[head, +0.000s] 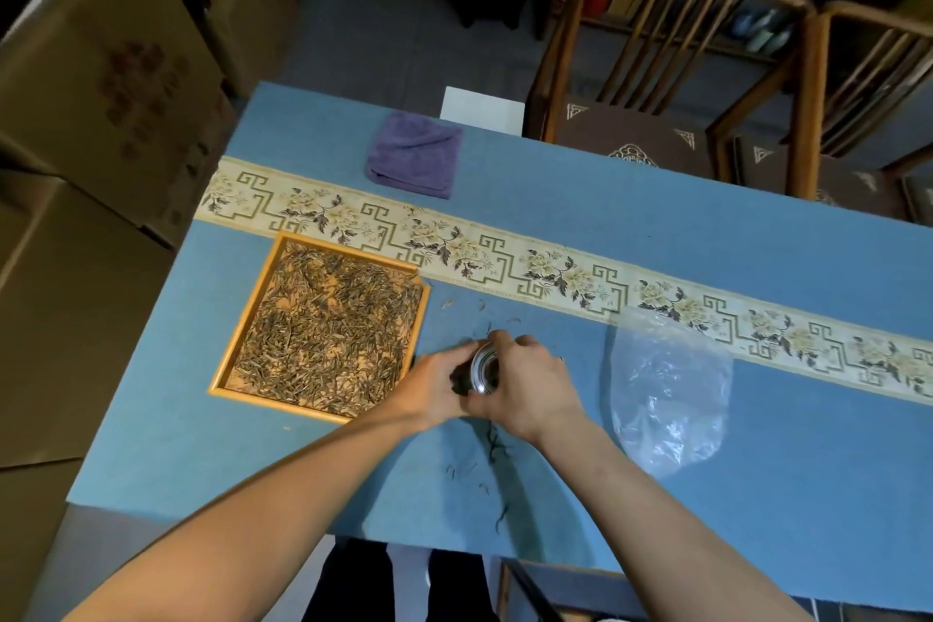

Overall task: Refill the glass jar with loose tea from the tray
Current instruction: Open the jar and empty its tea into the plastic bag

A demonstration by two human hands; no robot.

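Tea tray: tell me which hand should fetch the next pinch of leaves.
Left. The left hand sits right beside the tray, while the right hand wraps the glass jar on the far side, steadying it.

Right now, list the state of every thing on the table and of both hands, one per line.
Square wooden tray: flat on the blue cloth, still covered with loose tea.
Small glass jar: gripped between both hands, mouth tilted toward the left hand.
Left hand: curled at the jar mouth, holding dark tea.
Right hand: wrapped round the jar.
Purple folded cloth: lying flat.
Clear plastic bag: crumpled, flat.
Stray tea leaves: scattered on the cloth.
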